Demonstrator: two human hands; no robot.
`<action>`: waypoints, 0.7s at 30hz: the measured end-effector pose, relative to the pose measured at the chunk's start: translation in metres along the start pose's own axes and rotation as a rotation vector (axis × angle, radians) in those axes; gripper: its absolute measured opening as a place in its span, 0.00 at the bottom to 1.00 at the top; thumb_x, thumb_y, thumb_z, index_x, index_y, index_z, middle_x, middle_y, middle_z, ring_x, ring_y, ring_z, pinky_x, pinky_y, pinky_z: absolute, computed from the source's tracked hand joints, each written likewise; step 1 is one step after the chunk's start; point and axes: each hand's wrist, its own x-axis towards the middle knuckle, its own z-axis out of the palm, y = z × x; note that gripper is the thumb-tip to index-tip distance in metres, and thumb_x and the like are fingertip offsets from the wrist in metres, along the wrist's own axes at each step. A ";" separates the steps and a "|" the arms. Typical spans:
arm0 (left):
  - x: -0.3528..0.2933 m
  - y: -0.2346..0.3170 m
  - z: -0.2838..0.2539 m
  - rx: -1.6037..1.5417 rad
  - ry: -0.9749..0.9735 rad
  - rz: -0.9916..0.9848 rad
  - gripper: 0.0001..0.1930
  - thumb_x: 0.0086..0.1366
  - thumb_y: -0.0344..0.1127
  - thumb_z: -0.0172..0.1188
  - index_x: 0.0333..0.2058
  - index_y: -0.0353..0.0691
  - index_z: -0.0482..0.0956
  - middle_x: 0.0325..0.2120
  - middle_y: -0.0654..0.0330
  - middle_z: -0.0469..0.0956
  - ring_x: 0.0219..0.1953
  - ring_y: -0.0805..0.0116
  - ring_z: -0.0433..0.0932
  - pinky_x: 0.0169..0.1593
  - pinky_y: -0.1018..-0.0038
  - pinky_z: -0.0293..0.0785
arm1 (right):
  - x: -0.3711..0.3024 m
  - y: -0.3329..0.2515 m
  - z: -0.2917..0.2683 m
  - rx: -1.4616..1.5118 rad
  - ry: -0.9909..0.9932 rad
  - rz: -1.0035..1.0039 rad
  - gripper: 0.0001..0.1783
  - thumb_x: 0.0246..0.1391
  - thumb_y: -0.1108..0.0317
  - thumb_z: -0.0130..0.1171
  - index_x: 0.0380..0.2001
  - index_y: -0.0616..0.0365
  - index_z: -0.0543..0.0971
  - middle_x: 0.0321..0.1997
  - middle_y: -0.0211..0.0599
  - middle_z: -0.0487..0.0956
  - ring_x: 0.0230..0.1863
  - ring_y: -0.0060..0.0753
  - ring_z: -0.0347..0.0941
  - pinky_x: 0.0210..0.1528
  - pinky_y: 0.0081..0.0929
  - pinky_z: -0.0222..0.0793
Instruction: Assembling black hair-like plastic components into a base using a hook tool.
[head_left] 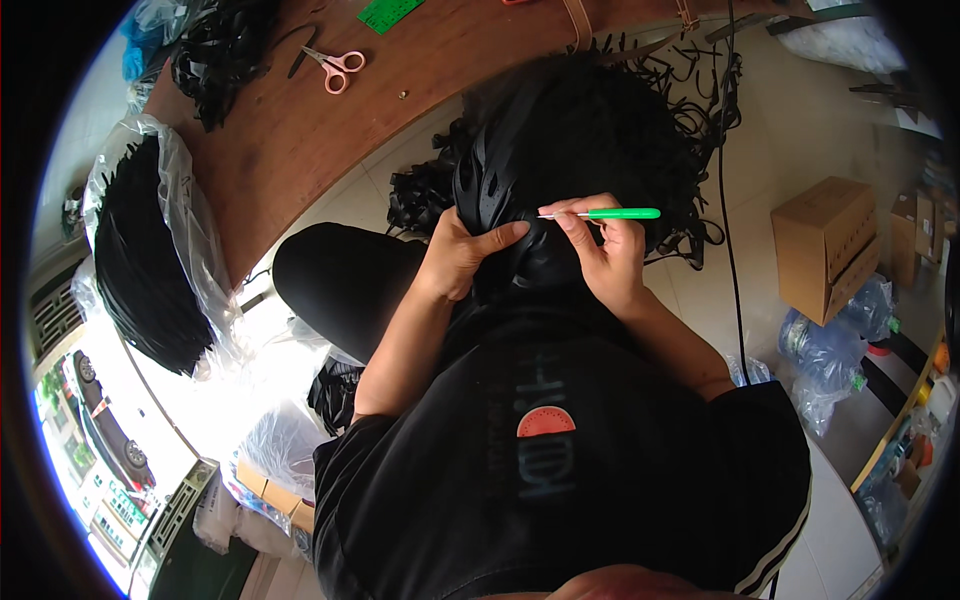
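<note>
A large bundle of black straps (560, 130) lies across my lap, its loose ends curling out on the far right. My left hand (462, 252) is closed on the near left part of the bundle, thumb on top and some fingers hidden in the folds. Between the fingers of my right hand (608, 245) is a slim tool with a green handle (625, 213). Its thin metal shaft points left toward my left thumb, close over the straps. Whether the tip is a hook or a blade is too small to tell.
A brown wooden table (290, 130) curves across the far left, with pink-handled scissors (335, 70) and a green piece (390, 12) on it. More black straps (150, 260) sit in clear plastic at left. A cardboard box (825, 245) and plastic bags (830, 345) stand right, beside a hanging black cable (735, 290).
</note>
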 end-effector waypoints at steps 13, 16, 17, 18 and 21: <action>0.001 0.008 -0.026 0.084 0.010 -0.028 0.20 0.56 0.22 0.66 0.47 0.27 0.74 0.37 0.51 0.81 0.36 0.65 0.81 0.42 0.72 0.80 | 0.053 0.026 -0.056 -0.262 0.253 -0.104 0.02 0.62 0.79 0.53 0.37 0.66 0.72 0.37 0.46 0.83 0.39 0.33 0.82 0.44 0.25 0.78; -0.001 0.005 -0.046 0.138 0.042 -0.043 0.20 0.55 0.23 0.67 0.47 0.26 0.74 0.36 0.51 0.80 0.35 0.65 0.81 0.42 0.71 0.80 | 0.096 0.039 -0.102 -0.421 0.428 -0.124 0.07 0.63 0.74 0.53 0.39 0.68 0.74 0.36 0.45 0.84 0.39 0.29 0.82 0.45 0.22 0.76; -0.001 0.009 -0.048 0.106 0.069 -0.117 0.20 0.54 0.24 0.67 0.45 0.25 0.74 0.35 0.54 0.81 0.35 0.66 0.81 0.41 0.73 0.79 | 0.110 0.049 -0.125 -0.486 0.519 -0.102 0.08 0.64 0.73 0.52 0.39 0.69 0.74 0.36 0.45 0.84 0.39 0.29 0.82 0.46 0.22 0.76; 0.008 0.008 -0.051 0.107 0.044 -0.120 0.20 0.54 0.24 0.67 0.45 0.25 0.74 0.35 0.54 0.81 0.35 0.66 0.81 0.41 0.73 0.79 | 0.119 0.052 -0.156 -0.555 0.605 -0.129 0.08 0.64 0.72 0.52 0.38 0.70 0.74 0.35 0.46 0.84 0.39 0.30 0.82 0.46 0.23 0.77; 0.019 -0.010 -0.073 0.205 0.058 -0.057 0.19 0.53 0.25 0.68 0.43 0.26 0.76 0.33 0.56 0.81 0.34 0.68 0.81 0.42 0.75 0.77 | 0.144 0.064 -0.217 -0.504 0.763 -0.157 0.08 0.63 0.73 0.53 0.36 0.71 0.72 0.35 0.49 0.83 0.37 0.34 0.82 0.45 0.26 0.79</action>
